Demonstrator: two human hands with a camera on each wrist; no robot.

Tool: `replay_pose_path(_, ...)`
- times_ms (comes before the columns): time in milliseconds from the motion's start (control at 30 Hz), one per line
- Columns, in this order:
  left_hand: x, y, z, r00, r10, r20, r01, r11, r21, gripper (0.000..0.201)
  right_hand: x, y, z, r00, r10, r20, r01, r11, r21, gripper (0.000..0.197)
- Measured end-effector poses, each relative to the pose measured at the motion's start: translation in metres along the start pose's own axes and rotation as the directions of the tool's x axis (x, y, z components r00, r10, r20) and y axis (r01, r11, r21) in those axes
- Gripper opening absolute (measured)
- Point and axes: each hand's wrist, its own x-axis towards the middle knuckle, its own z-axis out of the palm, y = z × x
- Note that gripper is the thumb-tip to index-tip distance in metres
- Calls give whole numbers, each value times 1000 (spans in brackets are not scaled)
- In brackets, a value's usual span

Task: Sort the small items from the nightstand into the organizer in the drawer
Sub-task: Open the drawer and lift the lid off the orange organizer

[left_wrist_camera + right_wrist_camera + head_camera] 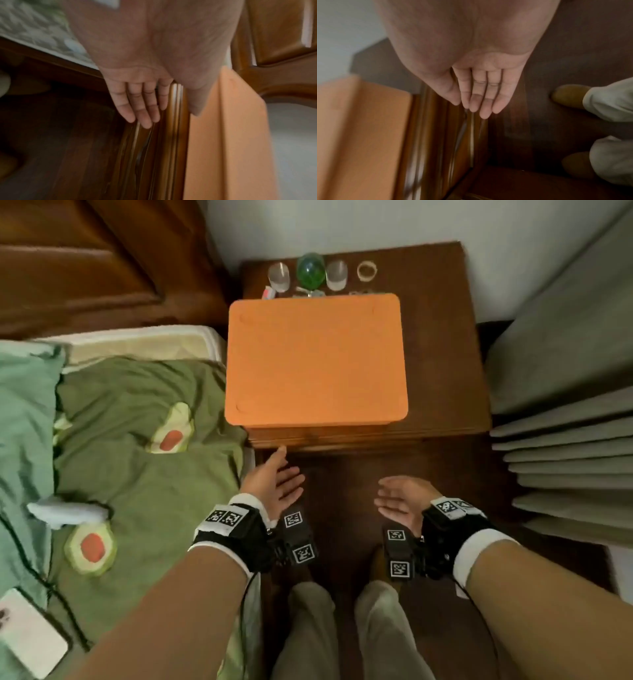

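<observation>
1. Nightstand (442,364): dark wood, between the bed (137,440) and the curtain (565,371). An orange mat (315,361) covers most of its top.
2. Small items, head view only: in a row behind the mat, at the nightstand's back edge, stand a clear cup (279,276), a green ball (310,271), a second clear cup (337,274) and a ring of tape (367,271). Smaller pieces lie just against the mat's rear edge, among them a red-and-white one (269,292); the rest are too blurred to name.
3. Left hand (274,484): in front of the nightstand's front left corner, palm turned inward, fingers straight and close together, holding nothing. The left wrist view adds that the fingertips (145,121) lie over the moulded front edge (171,135) below the mat (240,135); contact cannot be told.
4. Right hand (400,501): in front of the nightstand, well apart from the left hand, palm inward, holding nothing. The right wrist view shows fingers (484,105) straight and pressed side by side, just off the front mouldings (436,128).
5. Drawer and organizer: neither can be made out in any view.
6. Right wrist view only: tan shoes (570,94) on the dark floor (530,135).
7. Head view only: a phone (30,635) on the bed.
</observation>
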Motion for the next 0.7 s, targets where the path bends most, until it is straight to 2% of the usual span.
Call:
replay_pose_path(100,47,-10,-6,993,111,-27,-114,975,-191,59,73,19,1,999,23,30,-25,996,87,13)
replay_pose_path(167,74,-11,-11,979,198,-41,-202,948,-248,52,124,31,9,998,28,61,-37,987,158,17)
replay_pose_path(267,110,-16,-11,946,301,-117,-319,931,-179,53,193,43,24,997,-10,78,-11,964,264,21)
replay_pose_path(333,127,-20,-11,908,386,-165,-404,909,-99,58,228,40,36,998,4,66,-20,970,242,23)
replay_pose_path(400,141,-25,-12,871,450,-197,-471,879,-71,57,251,32,42,997,-17,77,-1,975,221,30)
replay_pose_path(467,149,-28,-12,844,489,-218,-515,853,-81,57,267,23,43,992,-46,121,20,978,207,47)
replay_pose_path(500,152,-30,-11,835,503,-224,-531,843,-86,58,273,21,42,990,-52,129,22,973,229,47)
replay_pose_path(633,157,-33,-7,809,527,-260,-567,816,-113,58,286,17,44,991,-55,118,29,977,212,21)
replay_pose_path(700,156,-32,-4,804,528,-273,-574,809,-126,59,288,16,44,993,-7,116,-15,982,189,10)
